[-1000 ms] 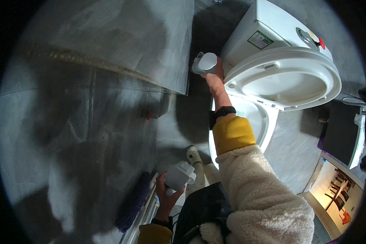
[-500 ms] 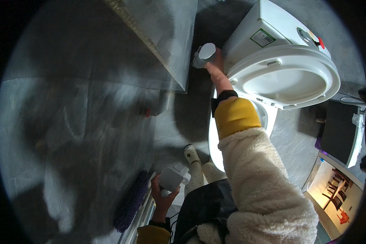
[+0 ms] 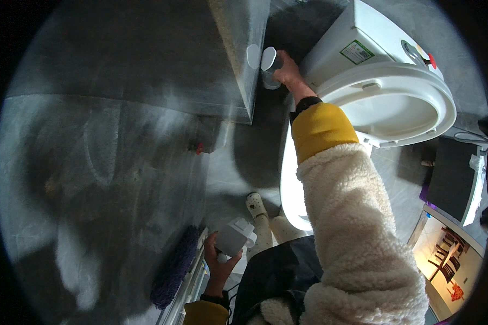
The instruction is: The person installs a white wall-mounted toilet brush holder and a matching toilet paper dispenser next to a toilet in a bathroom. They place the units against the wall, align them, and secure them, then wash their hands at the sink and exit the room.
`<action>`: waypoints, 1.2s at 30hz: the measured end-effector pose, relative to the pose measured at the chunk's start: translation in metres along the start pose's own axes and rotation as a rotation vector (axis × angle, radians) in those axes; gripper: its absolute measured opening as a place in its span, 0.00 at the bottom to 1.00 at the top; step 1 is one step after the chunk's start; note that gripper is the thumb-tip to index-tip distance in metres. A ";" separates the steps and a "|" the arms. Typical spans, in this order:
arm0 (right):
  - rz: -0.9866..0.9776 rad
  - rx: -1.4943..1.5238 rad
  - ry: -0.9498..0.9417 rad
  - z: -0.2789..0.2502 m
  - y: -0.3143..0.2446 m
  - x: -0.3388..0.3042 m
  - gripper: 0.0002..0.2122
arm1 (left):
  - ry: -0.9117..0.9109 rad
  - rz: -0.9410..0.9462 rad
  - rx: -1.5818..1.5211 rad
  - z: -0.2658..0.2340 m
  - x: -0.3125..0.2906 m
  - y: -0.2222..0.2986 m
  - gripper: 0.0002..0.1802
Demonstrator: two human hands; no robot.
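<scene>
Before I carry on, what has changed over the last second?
The right hand reached farther out and leftward, bringing the white-topped container closer to the gray wall. Nothing was visibly taken or let go. The left hand still holds the pale container; the toilet seat stays up.

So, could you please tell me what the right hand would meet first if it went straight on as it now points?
The right hand, holding a grey, white-topped container, would probably bring it against the flat, glossy grey wall first, though depth is unclear.

The right hand (image 3: pixel 289 70) partly hides a white-topped container (image 3: pixel 269 69).
</scene>
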State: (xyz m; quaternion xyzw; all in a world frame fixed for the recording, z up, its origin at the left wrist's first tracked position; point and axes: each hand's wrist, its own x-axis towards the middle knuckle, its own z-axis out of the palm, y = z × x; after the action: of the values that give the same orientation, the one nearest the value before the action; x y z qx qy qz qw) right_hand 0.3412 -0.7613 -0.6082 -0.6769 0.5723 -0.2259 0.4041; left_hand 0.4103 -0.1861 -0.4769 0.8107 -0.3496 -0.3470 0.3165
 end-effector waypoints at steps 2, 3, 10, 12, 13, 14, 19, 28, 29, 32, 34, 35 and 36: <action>-0.018 0.026 0.018 0.005 0.006 0.004 0.31 | 0.006 0.014 0.031 -0.002 0.000 0.001 0.48; -0.024 0.039 0.028 0.007 0.010 0.007 0.31 | 0.000 0.018 0.042 -0.002 0.000 0.001 0.48; -0.006 0.133 0.003 0.012 0.027 0.016 0.35 | 0.029 0.028 -0.058 0.003 0.002 -0.001 0.46; 0.011 0.172 -0.027 0.013 0.027 0.018 0.35 | 0.014 -0.016 -0.073 0.005 0.001 0.000 0.46; 0.052 0.170 -0.028 0.015 0.027 0.018 0.34 | 0.016 -0.033 -0.087 0.005 0.001 0.001 0.46; 0.075 0.172 -0.009 0.017 0.026 0.018 0.34 | -0.009 -0.047 -0.093 0.006 0.002 0.002 0.46; 0.080 0.191 0.001 0.022 0.024 0.018 0.34 | -0.035 -0.038 -0.055 0.015 0.001 0.001 0.47; -0.043 0.119 0.041 0.019 0.015 0.005 0.37 | -0.052 -0.036 -0.039 0.026 -0.009 0.006 0.47; -0.028 0.113 0.027 0.020 0.016 0.004 0.38 | -0.047 -0.026 -0.048 0.026 -0.010 0.008 0.47; 0.057 0.157 0.041 0.030 0.026 -0.002 0.39 | -0.055 -0.028 -0.078 0.027 -0.011 0.010 0.45; 0.183 0.260 -0.137 0.038 0.043 -0.019 0.40 | -0.042 -0.041 -0.077 0.026 -0.012 0.007 0.45; 0.087 0.074 -0.007 0.048 0.048 -0.026 0.41 | -0.040 -0.061 -0.083 0.024 -0.012 0.004 0.45; 0.165 0.005 0.016 0.054 0.054 -0.035 0.40 | -0.039 -0.081 -0.086 0.023 -0.012 0.002 0.46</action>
State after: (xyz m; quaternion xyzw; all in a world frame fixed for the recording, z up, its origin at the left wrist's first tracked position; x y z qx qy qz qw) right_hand 0.3418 -0.7133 -0.6772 -0.6245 0.6290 -0.1985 0.4183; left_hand 0.3856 -0.1841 -0.4840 0.8030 -0.3074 -0.3897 0.3299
